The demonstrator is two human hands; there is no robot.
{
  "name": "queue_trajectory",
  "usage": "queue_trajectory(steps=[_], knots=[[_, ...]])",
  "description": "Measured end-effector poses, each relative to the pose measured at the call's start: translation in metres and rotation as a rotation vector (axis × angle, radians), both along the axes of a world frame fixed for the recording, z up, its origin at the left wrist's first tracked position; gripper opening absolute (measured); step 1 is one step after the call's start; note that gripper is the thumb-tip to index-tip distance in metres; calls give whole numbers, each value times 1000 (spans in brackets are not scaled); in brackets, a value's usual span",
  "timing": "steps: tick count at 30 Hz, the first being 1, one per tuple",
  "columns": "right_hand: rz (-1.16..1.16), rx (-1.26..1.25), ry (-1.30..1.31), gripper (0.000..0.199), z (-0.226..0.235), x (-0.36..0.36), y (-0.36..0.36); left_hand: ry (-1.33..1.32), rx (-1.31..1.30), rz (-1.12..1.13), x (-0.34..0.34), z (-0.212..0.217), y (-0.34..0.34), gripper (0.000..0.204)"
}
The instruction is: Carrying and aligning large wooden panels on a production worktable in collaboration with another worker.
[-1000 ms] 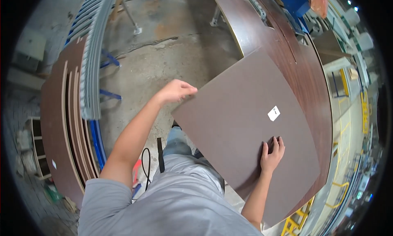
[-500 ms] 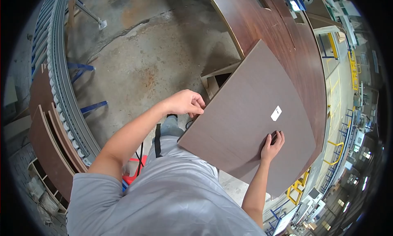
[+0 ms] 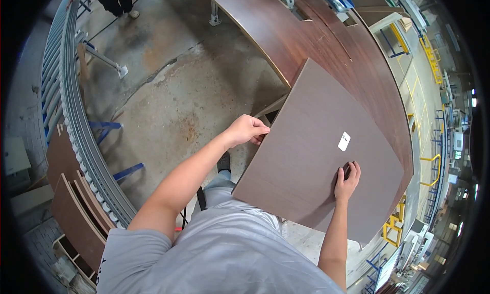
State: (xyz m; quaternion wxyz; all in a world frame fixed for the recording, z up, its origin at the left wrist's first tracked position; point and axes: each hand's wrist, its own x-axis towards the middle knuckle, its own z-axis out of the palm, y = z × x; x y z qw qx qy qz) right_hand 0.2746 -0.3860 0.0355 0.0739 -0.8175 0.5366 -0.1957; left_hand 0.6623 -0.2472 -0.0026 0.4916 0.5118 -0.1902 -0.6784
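head view: the brown panel point(image 3: 316, 156) has swung since a second ago, its far corner now reaching over the edge of the long dark board point(image 3: 326, 44) ahead, so it looks partway carried toward that stack. left hand point(image 3: 248, 130) stays curled around the panel's left edge, fingers closed on it. right hand point(image 3: 347, 177) still lies on top near the white label point(image 3: 344, 141), fingers bent and pressing. a roller conveyor point(image 3: 66, 105) curves along the left.
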Motion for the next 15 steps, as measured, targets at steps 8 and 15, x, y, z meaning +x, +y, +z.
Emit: queue_trajectory(steps=[8, 15], knots=[[38, -58, 13, 40, 3, -5, -2, -139, -47, 88, 0, 3, -40, 31], [63, -92, -79, 41, 13, 3, 7, -21, -66, 32, 9, -5, -56, 21]])
